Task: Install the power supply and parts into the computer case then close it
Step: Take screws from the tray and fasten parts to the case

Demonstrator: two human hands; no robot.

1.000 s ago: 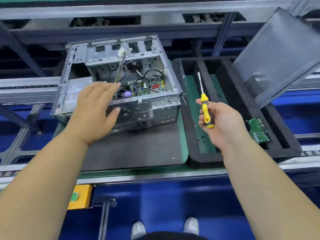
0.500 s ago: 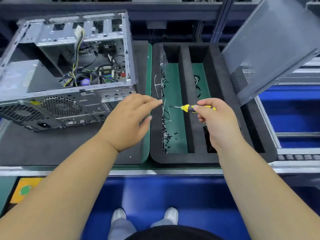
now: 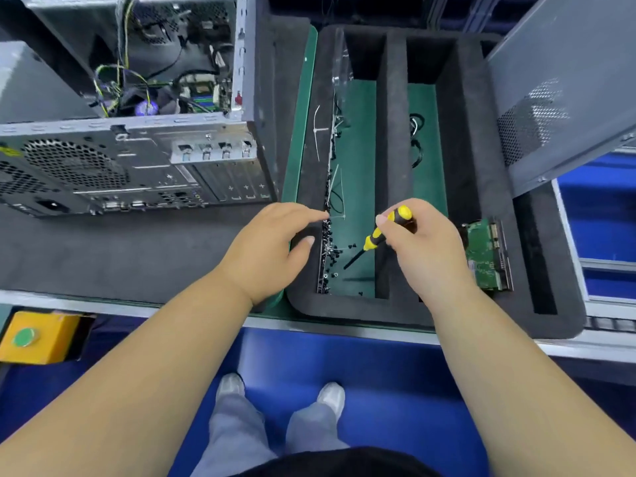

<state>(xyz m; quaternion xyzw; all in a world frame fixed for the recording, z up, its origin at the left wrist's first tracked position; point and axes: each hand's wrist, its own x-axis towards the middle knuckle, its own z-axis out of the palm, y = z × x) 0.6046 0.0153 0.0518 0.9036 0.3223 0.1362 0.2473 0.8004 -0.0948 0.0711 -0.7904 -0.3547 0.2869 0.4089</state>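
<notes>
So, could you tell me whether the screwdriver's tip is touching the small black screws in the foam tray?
Cannot tell. In the head view the screwdriver tip points down among the screws, but no contact or gap shows plainly.

computer case (image 3: pixel 137 160) is running off the top and left edges. side panel (image 3: pixel 564 98) is getting cropped right. right hand (image 3: pixel 423 249) is hiding part of the screwdriver (image 3: pixel 385 228) handle. screws (image 3: pixel 330 249) too small to count.

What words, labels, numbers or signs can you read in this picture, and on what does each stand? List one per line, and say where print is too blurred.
No text can be read.
Computer case: a yellow sticker at the left edge and small port markings, all too blurred.
Green circuit board: print too small.
Yellow box: a plain green button, no lettering.
</notes>
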